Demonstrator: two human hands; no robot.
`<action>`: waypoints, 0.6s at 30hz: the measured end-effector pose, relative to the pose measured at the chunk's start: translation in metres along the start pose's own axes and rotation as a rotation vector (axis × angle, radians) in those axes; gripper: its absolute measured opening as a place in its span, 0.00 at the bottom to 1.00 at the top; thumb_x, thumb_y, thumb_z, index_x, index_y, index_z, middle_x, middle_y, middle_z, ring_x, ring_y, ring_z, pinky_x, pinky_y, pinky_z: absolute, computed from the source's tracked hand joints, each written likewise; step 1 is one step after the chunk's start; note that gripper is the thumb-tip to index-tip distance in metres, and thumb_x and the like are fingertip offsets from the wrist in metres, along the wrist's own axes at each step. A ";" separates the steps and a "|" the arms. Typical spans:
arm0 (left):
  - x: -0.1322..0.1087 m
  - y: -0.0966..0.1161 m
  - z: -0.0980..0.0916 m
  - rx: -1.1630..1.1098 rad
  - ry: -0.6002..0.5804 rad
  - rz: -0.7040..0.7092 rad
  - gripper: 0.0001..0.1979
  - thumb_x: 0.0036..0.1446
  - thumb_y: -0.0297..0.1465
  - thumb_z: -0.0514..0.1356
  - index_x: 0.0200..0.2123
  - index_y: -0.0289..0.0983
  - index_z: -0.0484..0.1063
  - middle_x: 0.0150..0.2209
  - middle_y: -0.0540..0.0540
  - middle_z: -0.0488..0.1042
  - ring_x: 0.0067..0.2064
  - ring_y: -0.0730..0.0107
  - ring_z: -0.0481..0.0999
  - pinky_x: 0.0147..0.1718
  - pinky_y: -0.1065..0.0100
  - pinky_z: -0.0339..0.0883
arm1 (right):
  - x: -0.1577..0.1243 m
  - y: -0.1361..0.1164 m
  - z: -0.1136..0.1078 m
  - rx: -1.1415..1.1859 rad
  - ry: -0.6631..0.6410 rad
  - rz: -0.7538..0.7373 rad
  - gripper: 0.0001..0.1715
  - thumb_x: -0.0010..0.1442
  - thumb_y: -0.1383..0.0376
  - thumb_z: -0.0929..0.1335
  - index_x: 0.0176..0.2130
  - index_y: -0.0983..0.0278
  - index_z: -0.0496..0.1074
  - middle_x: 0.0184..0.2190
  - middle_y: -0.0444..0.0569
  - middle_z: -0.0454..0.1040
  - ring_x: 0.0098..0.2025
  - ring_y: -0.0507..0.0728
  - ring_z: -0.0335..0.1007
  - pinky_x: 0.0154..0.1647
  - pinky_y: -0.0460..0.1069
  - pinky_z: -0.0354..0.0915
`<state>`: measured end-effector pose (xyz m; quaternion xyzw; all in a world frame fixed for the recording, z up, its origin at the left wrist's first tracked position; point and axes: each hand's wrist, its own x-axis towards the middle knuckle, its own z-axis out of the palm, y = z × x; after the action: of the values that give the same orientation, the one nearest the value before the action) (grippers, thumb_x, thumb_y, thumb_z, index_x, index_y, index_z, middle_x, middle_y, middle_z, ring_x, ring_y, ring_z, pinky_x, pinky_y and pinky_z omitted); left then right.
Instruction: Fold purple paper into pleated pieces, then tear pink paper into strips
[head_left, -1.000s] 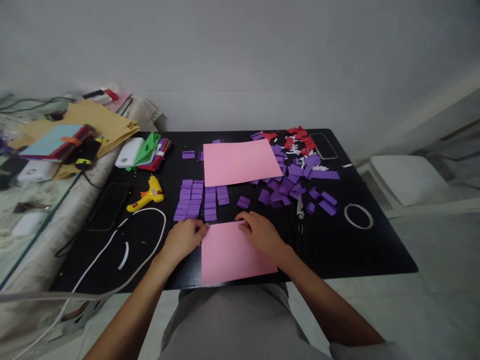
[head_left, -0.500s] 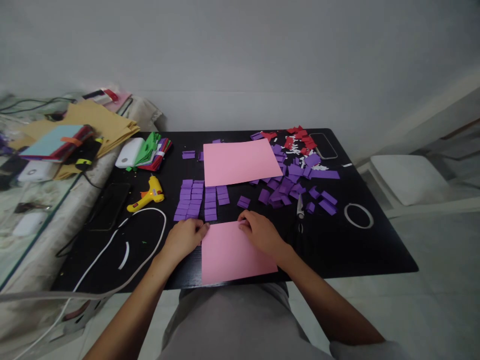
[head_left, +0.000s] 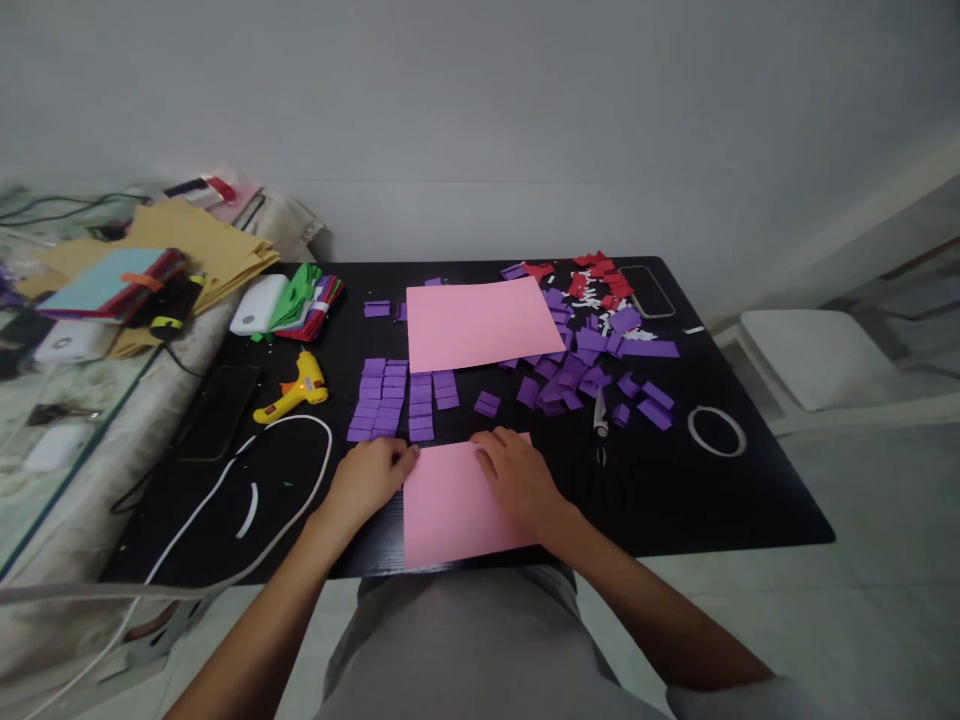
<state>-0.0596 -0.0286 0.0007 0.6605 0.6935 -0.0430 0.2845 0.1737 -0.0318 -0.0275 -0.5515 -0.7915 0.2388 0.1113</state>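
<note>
A folded pink sheet lies at the near edge of the black table. My left hand rests curled against the sheet's top left corner. My right hand lies flat on the sheet's upper right part, fingers pressing along its top edge. Just beyond the sheet, small purple paper pieces lie in neat columns. A larger pink sheet lies flat further back.
Loose purple pieces and red scraps are scattered at the right. Scissors and a white ring lie right of my hand. A yellow glue gun, a phone, a white cable and coloured foam sheets sit left.
My right hand has slid slightly left and down along the top edge of the near pink sheet. My left hand has stayed put.
</note>
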 end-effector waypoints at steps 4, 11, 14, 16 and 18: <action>-0.014 0.006 0.018 0.042 0.133 -0.018 0.23 0.73 0.43 0.49 0.33 0.38 0.75 0.33 0.40 0.81 0.38 0.51 0.82 0.34 0.61 0.63 | -0.011 -0.006 0.016 -0.017 0.125 -0.222 0.12 0.70 0.73 0.66 0.49 0.66 0.78 0.45 0.56 0.78 0.49 0.63 0.75 0.53 0.57 0.73; -0.034 0.009 0.077 0.021 0.595 0.547 0.18 0.71 0.32 0.56 0.61 0.34 0.72 0.62 0.35 0.76 0.60 0.51 0.78 0.59 0.52 0.73 | -0.021 -0.008 0.031 0.032 0.212 -0.387 0.18 0.71 0.73 0.64 0.56 0.67 0.76 0.55 0.59 0.79 0.58 0.64 0.74 0.61 0.61 0.71; -0.033 0.007 0.087 0.071 0.620 0.565 0.19 0.72 0.30 0.56 0.62 0.32 0.70 0.63 0.32 0.75 0.61 0.49 0.78 0.59 0.50 0.75 | -0.023 -0.001 0.032 0.019 0.249 -0.347 0.18 0.72 0.71 0.64 0.57 0.68 0.76 0.55 0.59 0.80 0.59 0.64 0.75 0.61 0.61 0.72; -0.031 0.006 0.088 0.083 0.609 0.563 0.19 0.72 0.31 0.56 0.62 0.32 0.70 0.64 0.32 0.74 0.62 0.48 0.77 0.59 0.49 0.76 | -0.024 0.007 0.029 -0.002 0.269 -0.300 0.18 0.72 0.69 0.64 0.57 0.67 0.76 0.56 0.59 0.80 0.59 0.64 0.75 0.61 0.61 0.72; -0.030 0.006 0.087 0.085 0.603 0.563 0.19 0.72 0.30 0.56 0.62 0.32 0.70 0.63 0.32 0.75 0.62 0.48 0.77 0.58 0.48 0.76 | -0.025 0.017 0.023 -0.027 0.285 -0.261 0.18 0.72 0.69 0.64 0.57 0.68 0.76 0.57 0.59 0.80 0.59 0.65 0.76 0.61 0.62 0.72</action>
<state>-0.0256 -0.0927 -0.0563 0.8185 0.5357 0.2034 0.0417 0.1863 -0.0562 -0.0539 -0.4739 -0.8356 0.1311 0.2450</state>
